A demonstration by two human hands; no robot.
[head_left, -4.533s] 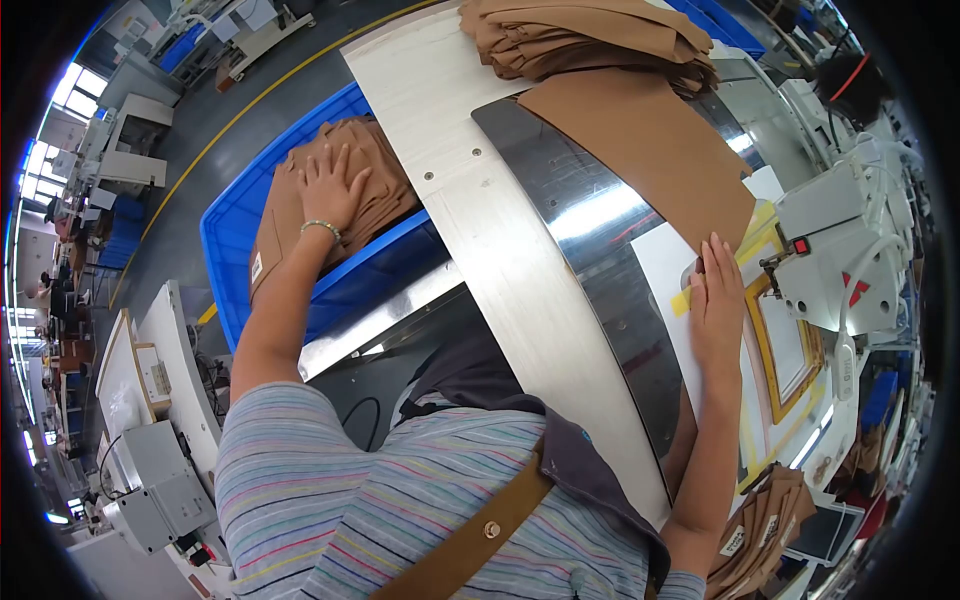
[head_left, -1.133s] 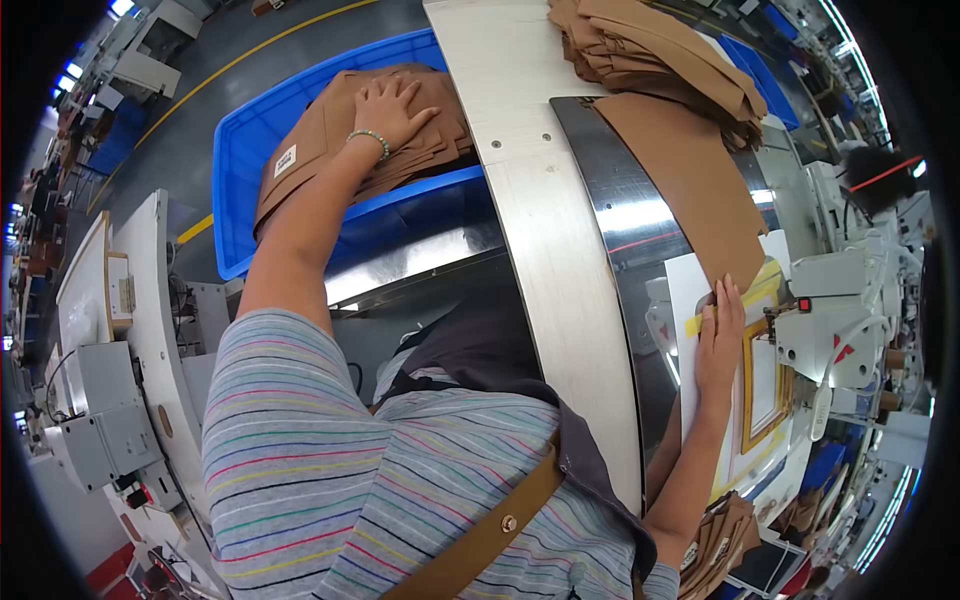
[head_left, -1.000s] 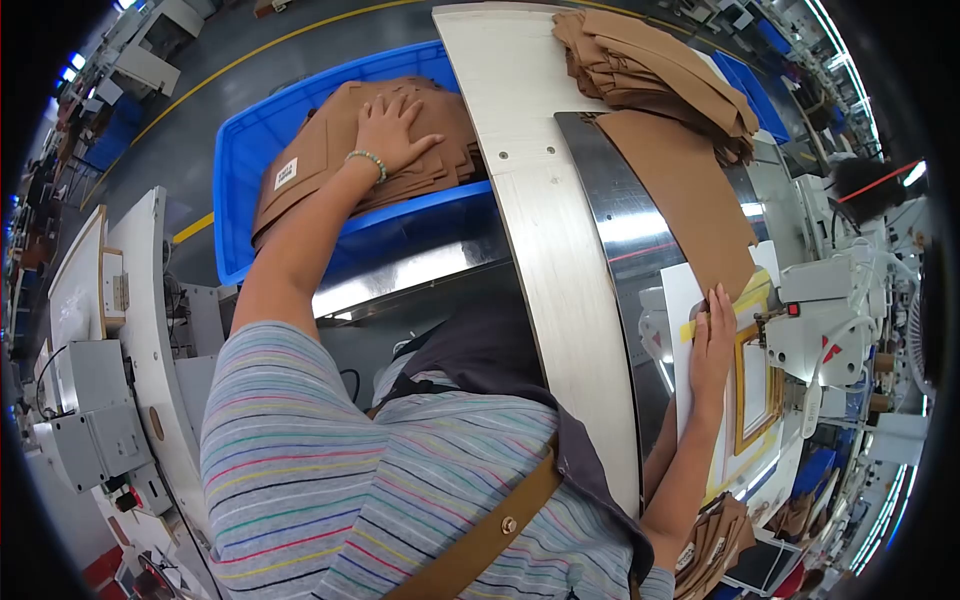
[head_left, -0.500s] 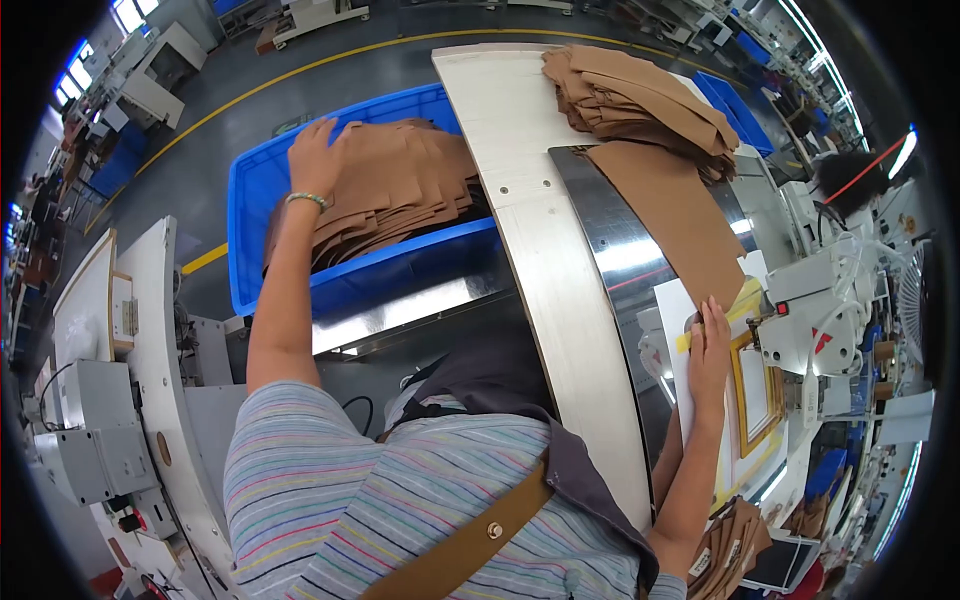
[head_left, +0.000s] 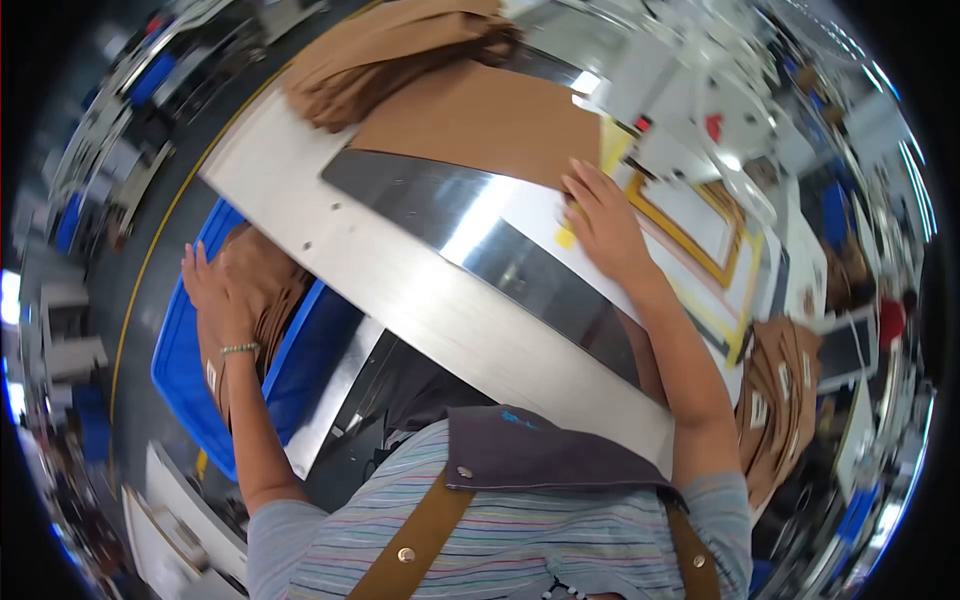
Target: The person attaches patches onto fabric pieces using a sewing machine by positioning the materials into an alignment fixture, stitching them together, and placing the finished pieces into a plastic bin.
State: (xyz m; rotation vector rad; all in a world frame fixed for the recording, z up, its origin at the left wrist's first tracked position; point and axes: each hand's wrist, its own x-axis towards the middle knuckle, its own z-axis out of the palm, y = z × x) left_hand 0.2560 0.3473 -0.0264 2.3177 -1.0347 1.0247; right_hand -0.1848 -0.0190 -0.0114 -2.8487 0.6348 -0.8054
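Note:
My left hand [head_left: 217, 300] is at the left, over the blue bin [head_left: 178, 365], with fingers apart beside the stacked brown pieces [head_left: 262, 275] inside it. Whether it touches the stack is unclear. My right hand [head_left: 603, 222] rests with its fingers slightly spread at the corner of a single brown piece [head_left: 490, 120]. That piece lies across the shiny metal plate [head_left: 480, 222] and reaches the white sheet with yellow tape. Right of my hand, a yellow frame [head_left: 685, 235] lies by the white machine head [head_left: 690, 150].
A pile of brown pieces [head_left: 390, 55] sits at the back of the pale worktable [head_left: 400, 300]. Another bundle with labels [head_left: 775, 400] hangs at the lower right. A floor aisle with a yellow line runs along the left, past other workstations.
The view has turned toward the machine side, so the bin appears farther left and lower. My left hand has shifted from the top of the stack to its outer side. My right hand stays at the piece's corner.

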